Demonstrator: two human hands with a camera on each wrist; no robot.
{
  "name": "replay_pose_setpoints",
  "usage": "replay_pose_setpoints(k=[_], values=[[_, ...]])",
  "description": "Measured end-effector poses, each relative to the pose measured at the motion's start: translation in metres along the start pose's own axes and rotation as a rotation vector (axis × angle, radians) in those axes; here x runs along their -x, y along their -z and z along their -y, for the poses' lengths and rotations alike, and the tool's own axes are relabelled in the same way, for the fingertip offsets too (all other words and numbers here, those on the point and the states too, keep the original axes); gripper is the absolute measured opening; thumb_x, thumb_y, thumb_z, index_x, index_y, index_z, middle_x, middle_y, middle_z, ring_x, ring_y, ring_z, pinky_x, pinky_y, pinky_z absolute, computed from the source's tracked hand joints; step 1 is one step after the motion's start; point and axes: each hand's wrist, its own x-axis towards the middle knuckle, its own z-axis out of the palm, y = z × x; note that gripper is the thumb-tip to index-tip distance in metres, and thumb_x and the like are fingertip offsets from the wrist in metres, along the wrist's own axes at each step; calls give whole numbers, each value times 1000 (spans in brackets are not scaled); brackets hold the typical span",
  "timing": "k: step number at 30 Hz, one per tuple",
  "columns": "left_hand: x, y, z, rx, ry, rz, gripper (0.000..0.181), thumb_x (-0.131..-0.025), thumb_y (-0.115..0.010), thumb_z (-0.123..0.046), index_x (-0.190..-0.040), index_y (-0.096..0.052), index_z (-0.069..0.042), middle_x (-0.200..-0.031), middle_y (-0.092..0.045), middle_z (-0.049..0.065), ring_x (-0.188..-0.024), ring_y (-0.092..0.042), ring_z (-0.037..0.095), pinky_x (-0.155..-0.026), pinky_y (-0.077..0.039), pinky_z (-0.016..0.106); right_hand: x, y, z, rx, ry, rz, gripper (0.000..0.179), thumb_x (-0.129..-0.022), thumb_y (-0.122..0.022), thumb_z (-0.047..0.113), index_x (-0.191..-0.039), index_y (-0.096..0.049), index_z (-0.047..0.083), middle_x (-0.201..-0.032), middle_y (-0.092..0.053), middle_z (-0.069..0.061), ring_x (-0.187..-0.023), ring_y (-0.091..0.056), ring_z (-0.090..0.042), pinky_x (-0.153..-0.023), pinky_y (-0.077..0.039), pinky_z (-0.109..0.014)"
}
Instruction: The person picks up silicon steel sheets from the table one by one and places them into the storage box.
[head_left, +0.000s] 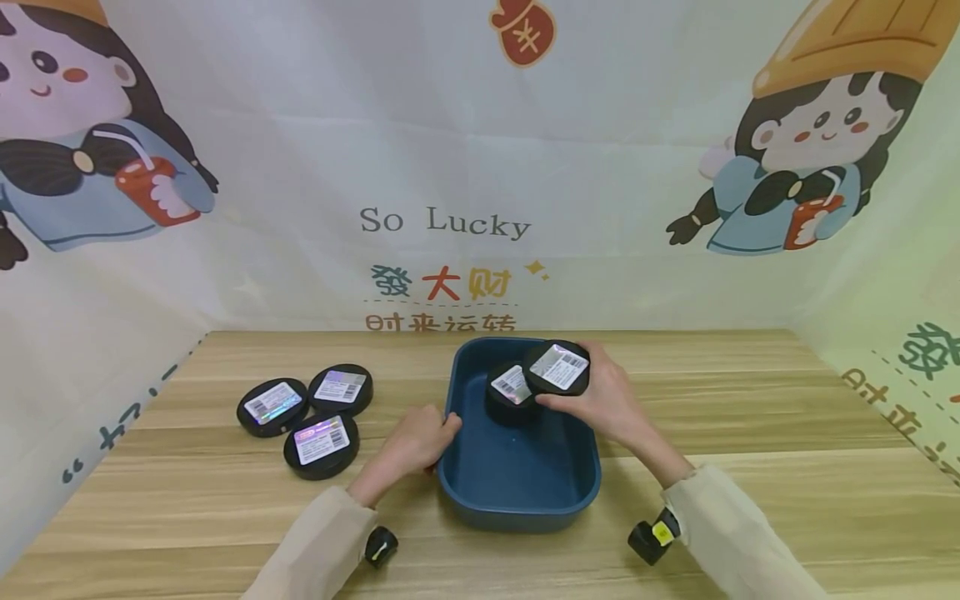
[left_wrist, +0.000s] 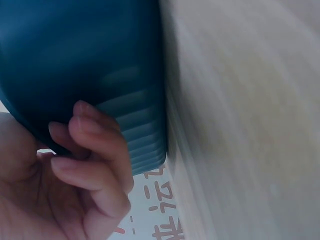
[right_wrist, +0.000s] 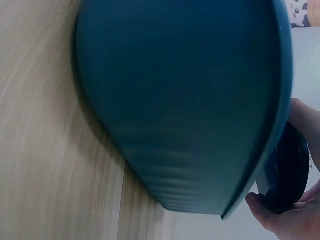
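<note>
A dark blue plastic bin point(head_left: 517, 518) stands on the table. My left hand point(head_left: 416, 439) pinches its left rim, thumb on top; in the left wrist view, curled fingers point(left_wrist: 102, 165) lie against the bin's outer wall point(left_wrist: 75, 55). My right hand point(head_left: 609, 398) grips a flat black round tin-like disc point(head_left: 557, 367), white label up, over the bin's far right part. The right wrist view shows this disc point(right_wrist: 292, 172) edge-on between thumb and fingers, beyond the bin's rim point(right_wrist: 284, 75). Another labelled black disc point(head_left: 510, 412) sits inside the bin, partly covered by the held one.
Left of the bin, three more labelled black discs lie close together: a far left one point(head_left: 272, 407), a far right one point(head_left: 341, 389) and a nearer one point(head_left: 322, 447). A printed cloth point(head_left: 637, 283) hangs behind the wooden table point(head_left: 720, 400) and along both sides.
</note>
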Motion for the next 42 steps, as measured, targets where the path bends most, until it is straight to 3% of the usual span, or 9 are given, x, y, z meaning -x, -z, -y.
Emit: replay_pose_setpoints(k=[11, 23, 42], values=[[0, 0, 0, -13, -4, 0, 41, -89, -39, -18, -51, -49, -6, -36, -44, 1, -27, -42, 8, -36, -33, 20, -4, -15, 6, -11, -11, 21, 81, -62, -78, 33, -123, -39, -4, -106, -55, -19, -95, -53, -32, -80, -43, -42], [1, 1, -2, -14, -1, 4, 39, -89, -39, -17, -53, -49, -6, -38, -46, 3, -28, -43, 8, -36, -34, 20, -10, -30, 8, 11, -19, 51, 88, -61, -79, 30, -127, -35, -9, -111, -53, -24, -97, -52, -35, -83, -43, -44], [0, -1, -1, -19, -9, -8, 40, -88, -39, -16, -51, -49, -5, -37, -45, 3, -28, -43, 8, -36, -32, 19, -17, -35, 8, 26, -36, 65, 89, -62, -79, 31, -128, -34, -10, -113, -51, -24, -99, -51, -34, -83, -43, -43]])
